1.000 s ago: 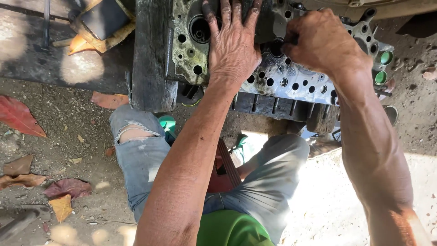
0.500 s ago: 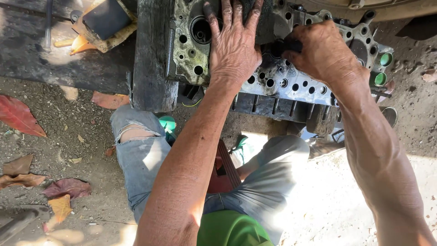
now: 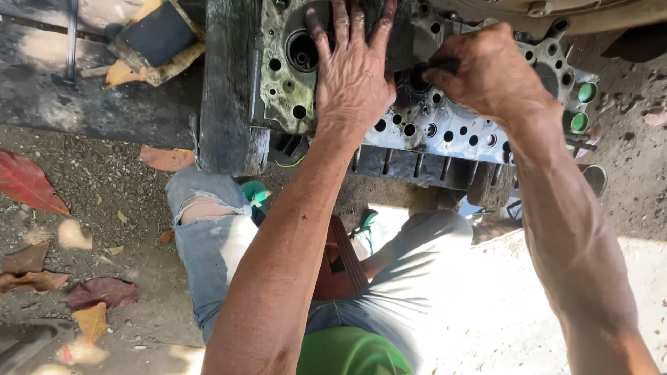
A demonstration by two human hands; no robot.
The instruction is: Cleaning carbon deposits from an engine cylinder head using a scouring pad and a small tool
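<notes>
A greasy metal engine cylinder head (image 3: 458, 128) with many round holes lies across a dark wooden beam (image 3: 229, 90) in front of me. My left hand (image 3: 354, 69) presses flat on its top face, fingers spread, beside a large round bore (image 3: 302, 48). My right hand (image 3: 486, 73) is closed around a small dark tool or pad (image 3: 445, 64) and holds it against the head's surface; what the item is I cannot tell. Two green plugs (image 3: 582, 105) sit at the head's right end.
I crouch over dirt ground (image 3: 104, 208) strewn with dry red and brown leaves (image 3: 28, 184). My knees in torn jeans (image 3: 208, 229) are below the head. A dark plank (image 3: 83, 97) and a worn block (image 3: 156, 38) lie at upper left. A small tin (image 3: 594, 179) sits at right.
My right hand has shifted a little leftward along the head's face with the dark item in it. The left hand stays pressed in the same spot.
</notes>
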